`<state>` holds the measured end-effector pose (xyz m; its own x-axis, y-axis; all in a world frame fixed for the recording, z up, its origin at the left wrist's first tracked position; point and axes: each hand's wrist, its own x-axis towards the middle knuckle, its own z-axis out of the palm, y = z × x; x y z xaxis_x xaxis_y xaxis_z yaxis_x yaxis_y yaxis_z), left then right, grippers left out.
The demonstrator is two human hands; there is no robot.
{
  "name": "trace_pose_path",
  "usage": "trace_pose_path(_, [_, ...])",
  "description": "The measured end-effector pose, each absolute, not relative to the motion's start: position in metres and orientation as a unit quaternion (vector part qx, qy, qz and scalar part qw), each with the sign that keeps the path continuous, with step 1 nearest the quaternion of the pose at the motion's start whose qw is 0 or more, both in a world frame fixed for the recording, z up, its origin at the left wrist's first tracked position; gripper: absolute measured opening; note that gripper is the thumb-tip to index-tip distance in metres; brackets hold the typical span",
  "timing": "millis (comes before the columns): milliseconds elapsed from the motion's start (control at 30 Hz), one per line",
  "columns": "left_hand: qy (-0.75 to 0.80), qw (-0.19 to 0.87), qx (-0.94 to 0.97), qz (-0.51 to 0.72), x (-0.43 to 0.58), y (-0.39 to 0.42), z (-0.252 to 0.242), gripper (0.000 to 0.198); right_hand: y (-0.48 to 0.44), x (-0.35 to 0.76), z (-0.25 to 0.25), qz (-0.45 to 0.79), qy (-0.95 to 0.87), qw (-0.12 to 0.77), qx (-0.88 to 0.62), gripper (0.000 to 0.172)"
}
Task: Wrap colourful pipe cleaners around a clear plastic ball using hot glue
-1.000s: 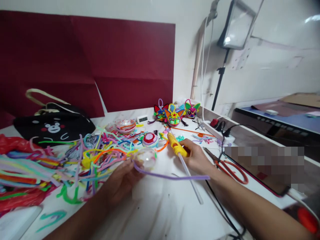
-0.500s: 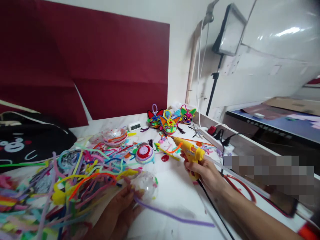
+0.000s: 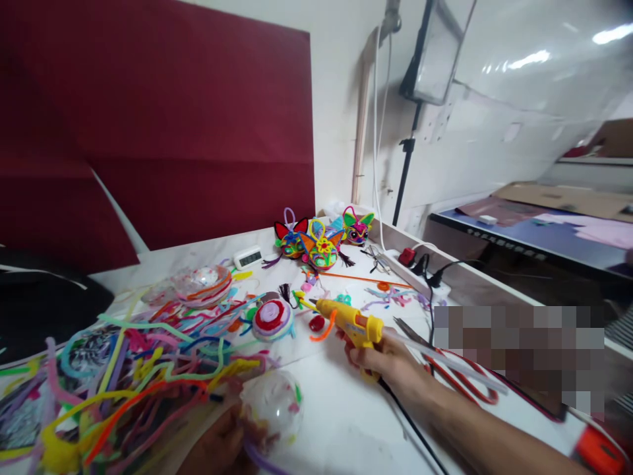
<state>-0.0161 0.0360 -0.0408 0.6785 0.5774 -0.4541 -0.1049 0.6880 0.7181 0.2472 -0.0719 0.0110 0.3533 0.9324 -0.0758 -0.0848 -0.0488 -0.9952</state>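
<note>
My left hand (image 3: 220, 439), at the bottom, is closed on a clear plastic ball (image 3: 274, 406) with coloured specks on it. A purple pipe cleaner (image 3: 260, 458) runs out below the ball at the same hand. My right hand (image 3: 380, 356) is wrapped round the handle of a yellow hot glue gun (image 3: 353, 324), its nozzle pointing left and away from the ball. From its back end sticks a long translucent glue stick (image 3: 455, 363). Just left of the gun lies a disc coiled from red, white and lilac pipe cleaners (image 3: 273, 319).
Loose pipe cleaners (image 3: 163, 376) are heaped at left. Finished cat-eared ornaments (image 3: 321, 247) stand at the back beside a small digital timer (image 3: 247, 258). A power strip (image 3: 420, 270) runs along the right edge, with red-handled scissors (image 3: 459, 379) in front of it.
The view has shifted, so most of the table now sits further left. The ball in my left hand appears lower and nearer. My right hand still grips the glue gun.
</note>
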Motion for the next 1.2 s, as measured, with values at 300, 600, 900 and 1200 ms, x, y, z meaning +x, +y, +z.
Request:
trace_pose_path(300, [0.357,0.823,0.377,0.232,-0.013,0.006,-0.018,0.019,-0.078,0.239,0.008,0.473,-0.392,0.561,-0.555,0.026])
trace_pose_path(600, [0.318,0.851,0.359,0.213,-0.016,0.006,-0.026,0.030,-0.086,0.230,-0.001,0.528,-0.353,0.548,-0.545,0.018])
trace_pose_path(900, [0.355,0.772,0.455,0.265,-0.017,0.000,-0.033,0.046,-0.092,0.225,-0.007,0.571,-0.372,0.519,-0.516,0.014])
trace_pose_path(1200, [0.387,0.393,0.726,0.412,-0.026,0.003,-0.055,0.019,-0.092,0.219,-0.003,0.500,-0.439,0.526,-0.530,0.022])
